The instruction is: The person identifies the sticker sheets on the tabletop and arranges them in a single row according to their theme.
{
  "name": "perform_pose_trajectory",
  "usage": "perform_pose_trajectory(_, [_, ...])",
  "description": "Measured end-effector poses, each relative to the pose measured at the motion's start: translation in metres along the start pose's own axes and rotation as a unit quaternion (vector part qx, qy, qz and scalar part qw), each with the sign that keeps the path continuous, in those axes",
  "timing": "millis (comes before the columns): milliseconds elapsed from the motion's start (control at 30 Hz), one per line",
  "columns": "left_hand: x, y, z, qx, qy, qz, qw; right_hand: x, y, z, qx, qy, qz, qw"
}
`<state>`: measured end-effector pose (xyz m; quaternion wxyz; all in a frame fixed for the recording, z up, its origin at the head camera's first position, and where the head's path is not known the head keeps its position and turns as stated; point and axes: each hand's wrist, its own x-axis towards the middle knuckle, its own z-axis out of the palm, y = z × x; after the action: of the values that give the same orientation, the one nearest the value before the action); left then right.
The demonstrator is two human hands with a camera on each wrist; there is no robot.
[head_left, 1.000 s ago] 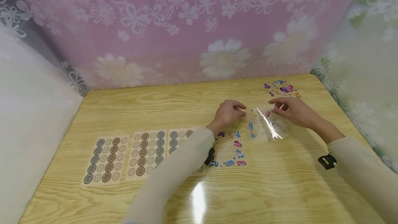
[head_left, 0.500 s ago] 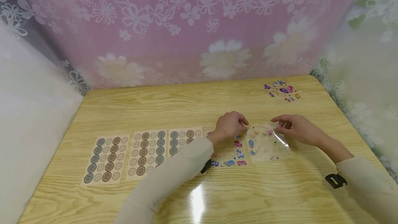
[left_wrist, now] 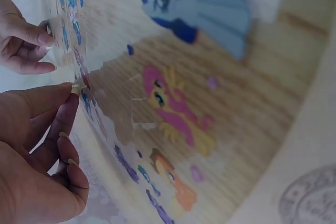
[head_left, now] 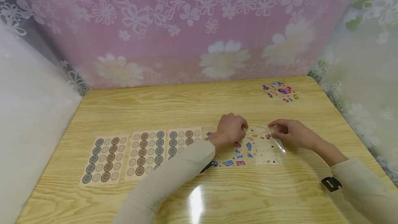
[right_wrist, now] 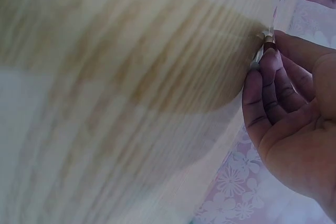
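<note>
A clear sticker sheet with small colourful figures (head_left: 262,148) lies low over the table between both hands in the head view. My left hand (head_left: 231,129) pinches its far left corner between thumb and forefinger, as the left wrist view shows. The far right corner is pinched by my right hand (head_left: 290,132), whose fingertips meet at the sheet's edge in the right wrist view. Under my left wrist is a second clear sheet with pony stickers (head_left: 228,163), partly hidden by the sleeve. The held sheet's left edge is beside or over it; I cannot tell which.
Left of the hands, several tan sheets of round stickers (head_left: 104,160) lie in a row on the wooden table (head_left: 155,106). Another clear sticker sheet (head_left: 282,91) lies near the back right corner. A pink floral curtain (head_left: 174,44) hangs behind the table.
Both hands have brought the clear sheet toward the near side of the table, and then slightly left, beside the second pony sheet. Its bright glare has shrunk as it flattened.
</note>
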<state>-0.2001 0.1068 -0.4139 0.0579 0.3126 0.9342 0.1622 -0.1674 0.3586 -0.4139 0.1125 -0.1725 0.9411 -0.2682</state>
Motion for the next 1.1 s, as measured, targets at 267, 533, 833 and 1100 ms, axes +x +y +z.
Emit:
perform_pose_trajectory(267, [-0.001, -0.0001, -0.0015, 0.012, -0.003, -0.007, 0.9999, -0.0007, 0.0013, 0.0011, -0.003, 0.004, -0.008, 1.0])
perform_pose_trajectory(533, [-0.0016, 0.0003, -0.001, 0.018, -0.008, -0.022, 0.9996, -0.0026, 0.0004, 0.0027, 0.005, 0.004, -0.005, 1.0])
perform_pose_trajectory(833, [-0.0005, 0.0005, -0.0003, 0.023, -0.001, -0.041, 0.9989, -0.005, -0.002, 0.0033, -0.025, 0.018, -0.017, 0.999])
perform_pose_trajectory(1100, [-0.0009, -0.0009, -0.0007, 0.008, 0.004, -0.047, 0.9988, -0.0063, -0.0031, 0.0034, -0.054, 0.03, -0.027, 0.998])
